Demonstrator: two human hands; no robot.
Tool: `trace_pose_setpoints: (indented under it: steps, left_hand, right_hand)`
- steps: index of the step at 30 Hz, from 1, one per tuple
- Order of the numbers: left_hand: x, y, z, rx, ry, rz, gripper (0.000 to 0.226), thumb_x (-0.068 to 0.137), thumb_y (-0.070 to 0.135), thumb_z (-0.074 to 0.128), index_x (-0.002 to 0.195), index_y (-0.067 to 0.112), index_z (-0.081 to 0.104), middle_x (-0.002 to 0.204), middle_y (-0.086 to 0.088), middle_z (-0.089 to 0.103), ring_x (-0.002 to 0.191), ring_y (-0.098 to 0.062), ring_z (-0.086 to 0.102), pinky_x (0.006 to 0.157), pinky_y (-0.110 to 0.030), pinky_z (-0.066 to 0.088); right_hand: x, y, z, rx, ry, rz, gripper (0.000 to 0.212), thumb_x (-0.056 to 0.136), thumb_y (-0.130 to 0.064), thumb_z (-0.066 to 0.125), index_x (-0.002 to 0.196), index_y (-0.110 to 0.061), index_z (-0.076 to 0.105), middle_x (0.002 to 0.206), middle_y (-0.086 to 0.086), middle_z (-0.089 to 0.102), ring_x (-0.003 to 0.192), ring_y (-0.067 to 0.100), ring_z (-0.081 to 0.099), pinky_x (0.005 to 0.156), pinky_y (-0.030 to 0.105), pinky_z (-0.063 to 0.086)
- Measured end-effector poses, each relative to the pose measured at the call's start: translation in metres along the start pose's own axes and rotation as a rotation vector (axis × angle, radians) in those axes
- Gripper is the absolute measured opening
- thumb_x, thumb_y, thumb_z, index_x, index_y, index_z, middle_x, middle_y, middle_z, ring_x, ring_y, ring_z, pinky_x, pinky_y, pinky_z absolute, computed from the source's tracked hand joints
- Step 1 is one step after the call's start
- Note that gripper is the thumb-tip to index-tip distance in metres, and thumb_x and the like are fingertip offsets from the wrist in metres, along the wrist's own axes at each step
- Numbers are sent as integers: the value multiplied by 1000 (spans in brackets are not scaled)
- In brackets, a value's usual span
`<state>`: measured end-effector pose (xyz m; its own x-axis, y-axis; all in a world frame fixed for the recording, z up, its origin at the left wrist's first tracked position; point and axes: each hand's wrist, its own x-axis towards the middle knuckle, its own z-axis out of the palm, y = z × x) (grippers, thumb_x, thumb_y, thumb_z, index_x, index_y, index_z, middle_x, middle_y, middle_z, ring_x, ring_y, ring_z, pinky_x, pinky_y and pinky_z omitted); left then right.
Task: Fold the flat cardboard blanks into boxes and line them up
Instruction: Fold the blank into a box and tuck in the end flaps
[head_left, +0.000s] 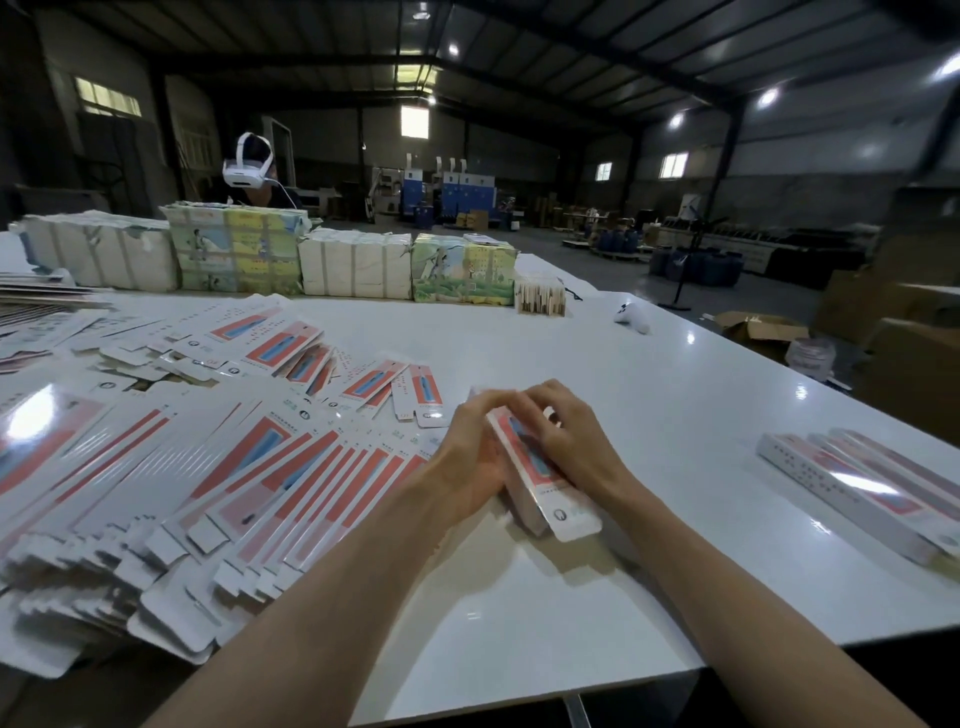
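Fingers of left hand curl round half-folded box at frame centre; right hand grips it too. Long axis: upper left to lower right. Finished boxes lie far right, nearer right hand.

I can read nothing here: the print on the flat blanks at left and on the box at centre frame is too blurred.
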<state>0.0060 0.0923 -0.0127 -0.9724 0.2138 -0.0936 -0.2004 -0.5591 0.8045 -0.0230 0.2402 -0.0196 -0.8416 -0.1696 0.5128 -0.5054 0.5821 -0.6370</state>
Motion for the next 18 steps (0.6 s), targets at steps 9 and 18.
trace_pose_setpoints:
  steps: [9, 18]
  left_hand:
    - [-5, 9, 2, -12, -174, -148, 68, 102, 58, 55, 139, 2, 58, 129, -24, 65, 123, -37, 65, 106, -52, 52]
    - [-3, -6, 4, 516, -91, -45, 23, 108, 21, 58, 117, 9, 76, 116, -16, 77, 92, -25, 80, 69, -28, 63]
  right_hand:
    - [-10, -18, -18, -251, -182, 32, 65, 95, -60, 66, 145, -18, 61, 120, 2, 58, 108, 17, 57, 80, 16, 43]
    - [-50, 28, -113, -599, -33, 217, 30, 96, -37, 72, 116, -15, 68, 109, 3, 65, 101, 18, 55, 88, 36, 54]
